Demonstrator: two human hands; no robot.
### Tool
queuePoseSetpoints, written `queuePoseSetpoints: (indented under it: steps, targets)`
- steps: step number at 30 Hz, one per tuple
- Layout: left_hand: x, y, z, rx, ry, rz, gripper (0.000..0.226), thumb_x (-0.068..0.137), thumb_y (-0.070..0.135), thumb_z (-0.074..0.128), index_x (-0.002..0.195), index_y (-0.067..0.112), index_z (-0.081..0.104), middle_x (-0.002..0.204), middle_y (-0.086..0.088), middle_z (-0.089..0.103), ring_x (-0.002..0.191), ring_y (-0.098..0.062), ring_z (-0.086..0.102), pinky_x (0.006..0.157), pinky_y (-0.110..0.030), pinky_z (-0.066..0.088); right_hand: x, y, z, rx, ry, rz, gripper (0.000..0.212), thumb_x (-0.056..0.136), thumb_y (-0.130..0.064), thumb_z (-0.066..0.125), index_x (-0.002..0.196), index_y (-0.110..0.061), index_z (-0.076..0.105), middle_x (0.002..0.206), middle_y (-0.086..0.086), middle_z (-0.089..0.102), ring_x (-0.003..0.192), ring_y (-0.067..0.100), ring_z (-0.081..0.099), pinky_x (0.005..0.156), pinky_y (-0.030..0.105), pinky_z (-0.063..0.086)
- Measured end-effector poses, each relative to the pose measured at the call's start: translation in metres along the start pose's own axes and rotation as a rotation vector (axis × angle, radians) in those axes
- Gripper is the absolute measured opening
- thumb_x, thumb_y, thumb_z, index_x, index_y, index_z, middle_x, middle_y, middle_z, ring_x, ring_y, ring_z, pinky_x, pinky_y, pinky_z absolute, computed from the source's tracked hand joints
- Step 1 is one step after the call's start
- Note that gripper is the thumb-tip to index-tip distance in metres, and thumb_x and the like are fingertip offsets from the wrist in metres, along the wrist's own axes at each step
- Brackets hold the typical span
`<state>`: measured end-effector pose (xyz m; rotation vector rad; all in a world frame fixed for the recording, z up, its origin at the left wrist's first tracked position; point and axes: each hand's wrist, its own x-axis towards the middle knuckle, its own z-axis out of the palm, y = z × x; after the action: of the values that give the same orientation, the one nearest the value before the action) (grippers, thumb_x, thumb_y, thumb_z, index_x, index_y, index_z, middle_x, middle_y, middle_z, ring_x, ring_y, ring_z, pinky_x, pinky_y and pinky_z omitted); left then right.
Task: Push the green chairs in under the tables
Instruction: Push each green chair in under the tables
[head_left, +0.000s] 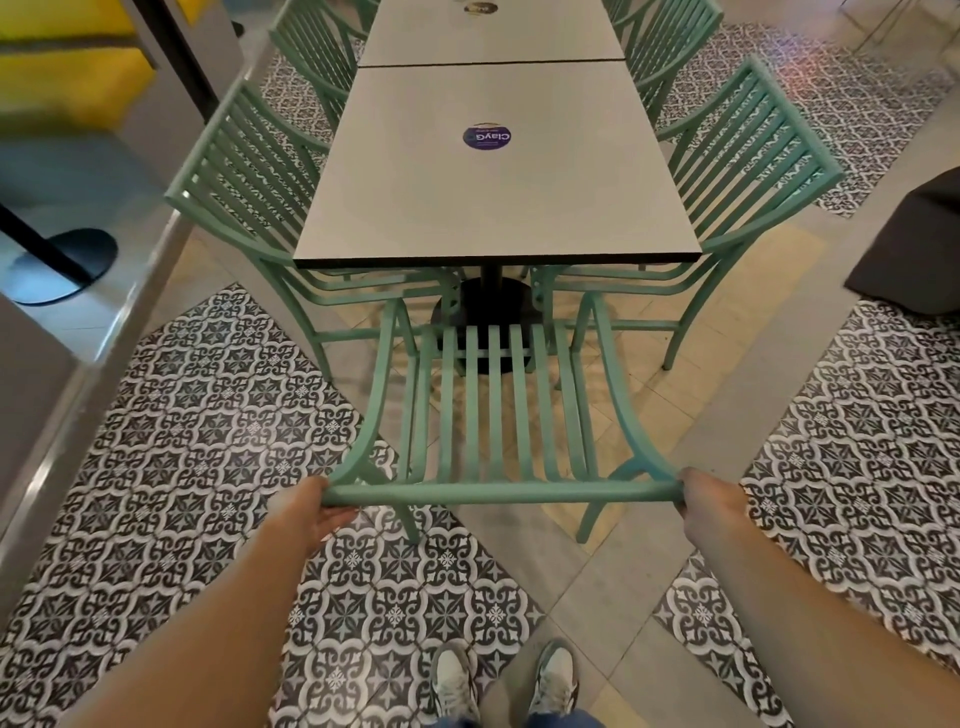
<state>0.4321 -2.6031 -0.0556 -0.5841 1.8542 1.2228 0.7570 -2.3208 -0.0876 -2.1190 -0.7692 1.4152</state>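
A green slatted metal chair (498, 415) stands at the near end of a white table (426, 208), its seat partly under the table edge and its top back rail towards me. My left hand (311, 506) grips the left end of that rail, and my right hand (701, 496) grips the right end. A second green chair (244, 187) sits tucked at the table's left side and a third (748, 156) at its right side. Further green chairs (311, 47) flank a second white table (488, 36) behind.
A purple round sticker (487, 136) lies on the near table. A black table pedestal (491, 306) stands under it. A grey low wall (104, 332) runs along the left, with a black post base (67, 260) beyond. A dark object (914, 244) sits at right. My shoes (504, 680) stand on patterned tiles.
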Motion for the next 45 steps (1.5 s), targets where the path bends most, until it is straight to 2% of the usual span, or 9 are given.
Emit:
queuePoseSetpoints:
  steps: [9, 15, 18, 21, 23, 26, 30, 35, 45]
  targets:
    - [0.010, -0.001, -0.009, -0.007, -0.039, 0.003, 0.017, 0.100, 0.012, 0.045, 0.112, 0.002, 0.051, 0.105, -0.027, 0.060, 0.088, -0.035, 0.067, 0.070, -0.040, 0.059, 0.000, 0.006, -0.001, 0.018, -0.007, -0.011, 0.041, 0.074, -0.015, 0.068, 0.111, 0.002, 0.060, 0.099, 0.014, 0.059, 0.101, 0.036, 0.061, 0.093, 0.047, 0.051]
    - [0.003, -0.002, -0.007, 0.134, -0.032, 0.025, 0.019, 0.101, 0.016, 0.044, 0.106, 0.001, 0.054, 0.100, -0.026, 0.064, 0.086, -0.034, 0.067, 0.064, -0.041, 0.058, 0.001, 0.004, -0.004, 0.048, -0.048, -0.001, 0.015, 0.083, -0.009, 0.065, 0.078, -0.006, 0.051, 0.094, 0.014, 0.056, 0.092, 0.029, 0.055, 0.095, 0.044, 0.050]
    - [0.006, 0.000, -0.013, 0.275, 0.004, 0.024, 0.028, 0.100, 0.024, 0.048, 0.109, -0.001, 0.055, 0.097, -0.022, 0.064, 0.083, -0.034, 0.065, 0.069, -0.046, 0.056, 0.000, 0.000, -0.006, 0.073, -0.080, 0.023, 0.015, 0.087, -0.008, 0.062, 0.098, -0.003, 0.054, 0.106, 0.015, 0.051, 0.095, 0.026, 0.052, 0.092, 0.041, 0.051]
    - [0.011, 0.004, -0.017, 0.492, 0.084, 0.064, 0.034, 0.096, 0.032, 0.051, 0.112, 0.002, 0.056, 0.098, -0.017, 0.059, 0.083, -0.029, 0.059, 0.070, -0.043, 0.055, -0.003, 0.004, -0.008, -0.027, -0.129, 0.022, 0.039, 0.089, -0.018, 0.060, 0.123, -0.001, 0.053, 0.108, 0.015, 0.053, 0.093, 0.028, 0.053, 0.087, 0.043, 0.052]
    - [0.010, 0.007, -0.017, 0.756, 0.149, 0.174, 0.037, 0.096, 0.036, 0.050, 0.112, 0.002, 0.057, 0.088, -0.011, 0.057, 0.072, -0.021, 0.054, 0.063, -0.034, 0.051, -0.006, 0.008, -0.013, -0.217, -0.098, -0.097, 0.044, 0.090, -0.027, 0.058, 0.125, -0.001, 0.053, 0.109, 0.017, 0.056, 0.089, 0.031, 0.054, 0.089, 0.045, 0.048]
    - [0.011, 0.014, -0.013, 1.094, 0.170, 0.447, 0.035, 0.095, 0.036, 0.050, 0.112, 0.007, 0.059, 0.085, -0.006, 0.061, 0.064, -0.016, 0.056, 0.062, -0.030, 0.056, -0.017, 0.008, -0.021, -0.602, -0.071, -0.435, 0.049, 0.094, -0.030, 0.053, 0.133, 0.000, 0.050, 0.128, 0.022, 0.055, 0.114, 0.038, 0.053, 0.097, 0.040, 0.041]
    - [-0.013, 0.020, 0.025, 1.432, 0.136, 0.839, 0.040, 0.092, 0.040, 0.049, 0.124, 0.016, 0.058, 0.113, -0.003, 0.059, 0.093, -0.020, 0.061, 0.082, -0.041, 0.056, -0.025, 0.011, -0.029, -0.866, -0.098, -0.704, 0.050, 0.096, -0.034, 0.049, 0.137, -0.005, 0.047, 0.129, 0.018, 0.053, 0.117, 0.035, 0.051, 0.098, 0.043, 0.042]
    - [-0.055, 0.015, 0.116, 1.620, -0.032, 1.258, 0.044, 0.096, 0.038, 0.045, 0.136, 0.021, 0.051, 0.137, 0.000, 0.053, 0.122, -0.020, 0.051, 0.103, -0.039, 0.042, -0.024, 0.008, -0.057, -1.035, -0.065, -0.912, 0.050, 0.095, -0.040, 0.048, 0.135, -0.010, 0.049, 0.131, 0.010, 0.053, 0.120, 0.029, 0.048, 0.101, 0.041, 0.040]
    - [-0.167, 0.010, 0.345, 1.788, -0.176, 1.595, 0.040, 0.095, 0.038, 0.042, 0.126, 0.017, 0.057, 0.126, -0.004, 0.059, 0.119, -0.025, 0.052, 0.103, -0.037, 0.035, 0.083, -0.100, -0.156, -1.080, -0.071, -1.151, 0.052, 0.094, -0.034, 0.051, 0.140, -0.012, 0.043, 0.147, 0.013, 0.040, 0.137, 0.031, 0.033, 0.114, 0.040, 0.025]
